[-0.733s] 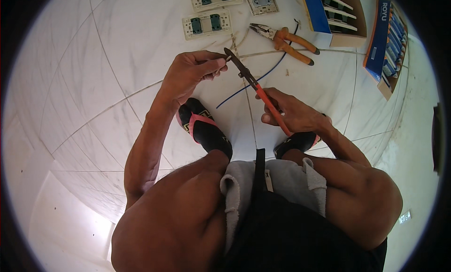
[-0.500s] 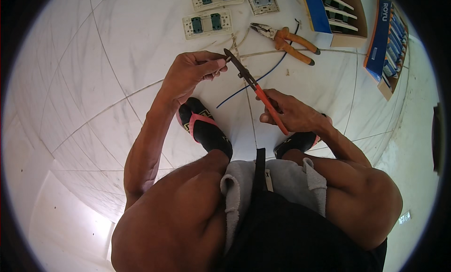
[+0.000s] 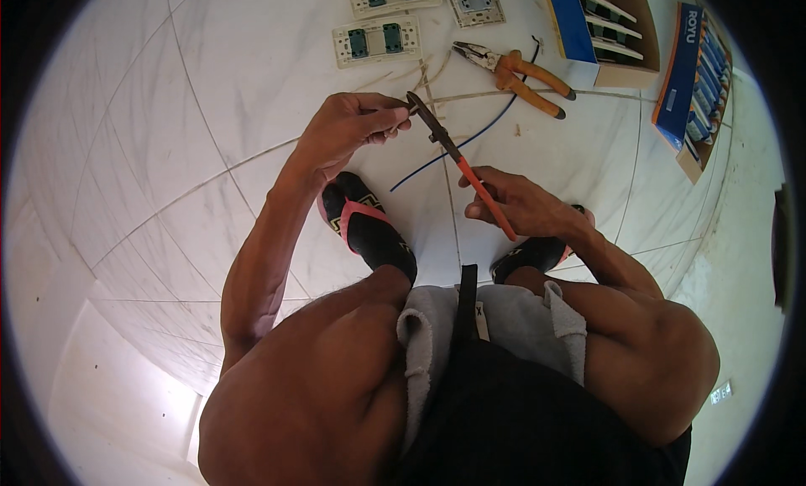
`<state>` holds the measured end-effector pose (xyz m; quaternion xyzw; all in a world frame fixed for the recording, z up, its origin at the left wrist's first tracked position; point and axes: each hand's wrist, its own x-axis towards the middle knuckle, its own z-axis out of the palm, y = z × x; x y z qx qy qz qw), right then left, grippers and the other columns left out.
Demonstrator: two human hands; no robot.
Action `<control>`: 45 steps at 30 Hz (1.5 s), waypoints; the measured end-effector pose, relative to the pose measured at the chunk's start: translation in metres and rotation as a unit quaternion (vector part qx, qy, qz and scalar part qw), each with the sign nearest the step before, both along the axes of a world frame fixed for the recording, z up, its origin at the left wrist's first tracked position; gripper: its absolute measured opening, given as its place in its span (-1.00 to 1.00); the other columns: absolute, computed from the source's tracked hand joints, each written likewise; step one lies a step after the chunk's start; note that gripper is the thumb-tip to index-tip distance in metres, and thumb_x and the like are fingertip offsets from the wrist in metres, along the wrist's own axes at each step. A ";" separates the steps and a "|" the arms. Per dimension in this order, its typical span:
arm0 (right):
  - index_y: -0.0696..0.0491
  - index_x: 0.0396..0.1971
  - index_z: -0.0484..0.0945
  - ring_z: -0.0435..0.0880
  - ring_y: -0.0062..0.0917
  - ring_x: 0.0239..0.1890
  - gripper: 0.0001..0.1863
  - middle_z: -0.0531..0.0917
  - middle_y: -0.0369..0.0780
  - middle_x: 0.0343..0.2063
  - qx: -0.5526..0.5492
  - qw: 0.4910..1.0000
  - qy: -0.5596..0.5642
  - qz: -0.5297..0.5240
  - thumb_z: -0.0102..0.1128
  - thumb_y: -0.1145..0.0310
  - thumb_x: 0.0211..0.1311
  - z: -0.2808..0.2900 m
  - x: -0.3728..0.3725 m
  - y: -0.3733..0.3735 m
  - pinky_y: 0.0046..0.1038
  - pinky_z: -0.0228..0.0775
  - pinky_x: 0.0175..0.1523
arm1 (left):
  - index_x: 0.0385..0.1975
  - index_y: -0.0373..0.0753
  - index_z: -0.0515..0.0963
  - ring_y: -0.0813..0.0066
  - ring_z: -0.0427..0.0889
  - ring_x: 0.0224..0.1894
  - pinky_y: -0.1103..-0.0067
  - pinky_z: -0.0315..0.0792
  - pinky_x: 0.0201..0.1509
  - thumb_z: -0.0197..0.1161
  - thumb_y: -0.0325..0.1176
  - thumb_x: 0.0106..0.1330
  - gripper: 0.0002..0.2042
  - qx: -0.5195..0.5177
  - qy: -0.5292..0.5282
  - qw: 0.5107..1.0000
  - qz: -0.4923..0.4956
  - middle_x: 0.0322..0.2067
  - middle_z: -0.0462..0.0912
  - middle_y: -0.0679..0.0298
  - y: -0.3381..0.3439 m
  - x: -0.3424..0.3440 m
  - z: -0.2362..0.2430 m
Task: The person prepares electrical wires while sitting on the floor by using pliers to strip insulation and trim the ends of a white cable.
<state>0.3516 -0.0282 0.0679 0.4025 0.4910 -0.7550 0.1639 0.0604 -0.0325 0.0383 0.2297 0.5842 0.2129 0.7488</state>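
Seen from above, a person squats on a white marbled tile floor [image 3: 252, 83], both bare hands working in front of the feet. The left hand [image 3: 353, 131] pinches a small piece [image 3: 412, 110] between thumb and forefinger; it is too small and covered to identify. The right hand [image 3: 519, 204] curls around the handles of long, red-handled pliers [image 3: 480, 186], whose dark nose points up and left to the piece at the left fingertips. Whether the jaws are parted cannot be told.

A blue wire [image 3: 417, 170] lies in a curve on the floor, passing beneath the red-handled pliers. Farther along, a second pair, orange-handled pliers [image 3: 522, 76], lies across the wire and covers part of it. Just beyond the left hand are thin pale strands [image 3: 434, 71] and a white wall plate [image 3: 377, 41] with two dark green inserts; a similar plate [image 3: 395, 0] lies behind it, and a paler frame [image 3: 474, 5] sits to the right.

At upper right stands an open blue-sided box [image 3: 571, 20] holding upright white-edged parts. Beside it, a second box [image 3: 674, 76] is packed with blue and white packets. The left foot [image 3: 367, 225] and right foot [image 3: 535, 255], in black with pink straps, flank the space below the hands.
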 end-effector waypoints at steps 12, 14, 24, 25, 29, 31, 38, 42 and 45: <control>0.13 0.13 0.43 0.42 -0.64 -0.45 -0.40 0.48 -0.34 -0.51 -0.014 1.000 -0.022 -0.009 0.41 0.06 0.28 -0.004 -0.004 -0.008 -0.50 0.30 -0.30 | -0.24 -0.45 0.70 0.56 0.62 -0.46 0.59 0.50 -0.31 0.39 -0.32 0.24 -0.73 0.144 0.214 0.964 -0.065 -0.46 0.73 0.18 -0.003 0.020 0.016; 0.13 0.13 0.42 0.44 -0.60 -0.45 -0.38 0.50 -0.30 -0.50 0.011 0.999 -0.030 -0.005 0.42 0.05 0.26 -0.003 -0.003 -0.007 -0.47 0.33 -0.27 | -0.24 -0.44 0.70 0.53 0.64 -0.44 0.58 0.51 -0.29 0.38 -0.34 0.25 -0.75 0.149 0.232 0.959 -0.066 -0.46 0.74 0.17 0.000 0.025 0.022; 0.27 0.12 0.35 0.69 -0.24 -0.36 -0.05 0.62 -0.09 -0.46 0.159 0.986 -0.026 0.052 0.45 -0.26 0.05 0.001 -0.001 0.000 -0.27 0.49 -0.21 | -0.23 -0.37 0.72 0.56 0.63 -0.35 0.59 0.50 -0.18 0.35 -0.41 0.26 -0.82 0.200 0.286 0.936 -0.044 -0.41 0.73 0.25 -0.014 0.032 0.039; 0.29 0.12 0.35 0.69 -0.23 -0.37 -0.04 0.61 -0.09 -0.46 0.172 0.983 -0.023 0.061 0.45 -0.27 0.04 0.001 -0.001 0.001 -0.27 0.49 -0.22 | -0.24 -0.37 0.72 0.60 0.61 -0.35 0.61 0.48 -0.17 0.35 -0.42 0.26 -0.83 0.205 0.290 0.934 -0.043 -0.42 0.73 0.28 -0.015 0.032 0.041; 0.30 0.09 0.36 0.68 -0.21 -0.41 -0.07 0.60 -0.09 -0.48 0.182 0.981 -0.012 0.058 0.46 -0.24 0.05 -0.001 -0.001 0.001 -0.24 0.47 -0.27 | -0.27 -0.36 0.72 0.64 0.59 -0.36 0.64 0.47 -0.19 0.34 -0.47 0.24 -0.86 0.205 0.291 0.934 -0.030 -0.44 0.72 0.32 -0.017 0.033 0.043; 0.29 0.08 0.36 0.67 -0.19 -0.42 -0.09 0.60 -0.09 -0.48 0.192 0.980 -0.003 0.047 0.47 -0.22 0.05 -0.003 0.001 -0.003 -0.24 0.46 -0.28 | -0.25 -0.37 0.72 0.60 0.60 -0.36 0.61 0.48 -0.18 0.34 -0.45 0.26 -0.84 0.192 0.271 0.943 -0.032 -0.41 0.73 0.28 -0.018 0.031 0.042; 0.27 0.09 0.37 0.66 -0.17 -0.42 -0.12 0.58 -0.09 -0.48 0.226 0.973 0.027 0.033 0.48 -0.18 0.06 -0.011 0.011 -0.010 -0.24 0.46 -0.28 | -0.22 -0.36 0.72 0.61 0.61 -0.37 0.63 0.49 -0.19 0.28 -0.46 0.28 -0.84 0.159 0.240 0.957 -0.021 -0.42 0.74 0.27 -0.021 0.032 0.035; 0.27 0.09 0.37 0.65 -0.18 -0.39 -0.11 0.58 -0.08 -0.44 0.222 0.974 0.019 0.043 0.47 -0.19 0.06 -0.009 0.010 -0.009 -0.24 0.47 -0.26 | -0.22 -0.38 0.71 0.61 0.63 -0.38 0.64 0.50 -0.20 0.25 -0.46 0.29 -0.83 0.156 0.209 0.965 -0.028 -0.43 0.74 0.27 -0.022 0.032 0.038; 0.26 0.09 0.37 0.64 -0.19 -0.38 -0.11 0.58 -0.08 -0.42 0.226 0.972 0.011 0.055 0.47 -0.20 0.06 -0.004 0.009 -0.006 -0.24 0.46 -0.25 | -0.21 -0.40 0.70 0.61 0.63 -0.39 0.63 0.51 -0.20 0.24 -0.46 0.31 -0.82 0.156 0.192 0.968 -0.035 -0.43 0.74 0.27 -0.023 0.031 0.036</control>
